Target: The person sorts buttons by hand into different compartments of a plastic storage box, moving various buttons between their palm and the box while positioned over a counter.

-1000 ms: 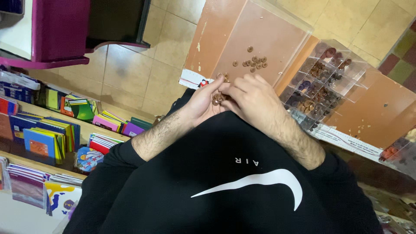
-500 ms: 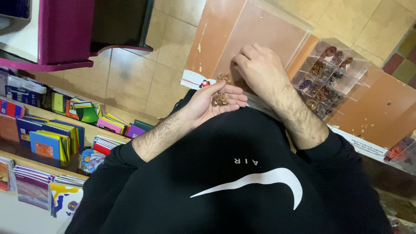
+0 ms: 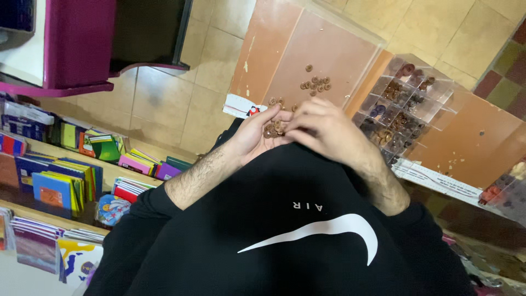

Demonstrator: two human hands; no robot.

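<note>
While about nine small brown ring-shaped beads [image 3: 316, 84] lie loose on the brown tabletop [image 3: 329, 49], the cupped left hand [image 3: 253, 135] holds several, and right hand [image 3: 323, 129] fingertips pinch among them.

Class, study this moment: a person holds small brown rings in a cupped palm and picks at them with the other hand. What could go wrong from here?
1. The left hand cups a heap of small brown rings near its fingertips; tilting might spill them toward the tiled floor.
2. The right hand covers part of the heap, so a ring might be knocked off unseen.
3. Loose rings lie scattered on the board; a sleeve might sweep them off.
</note>
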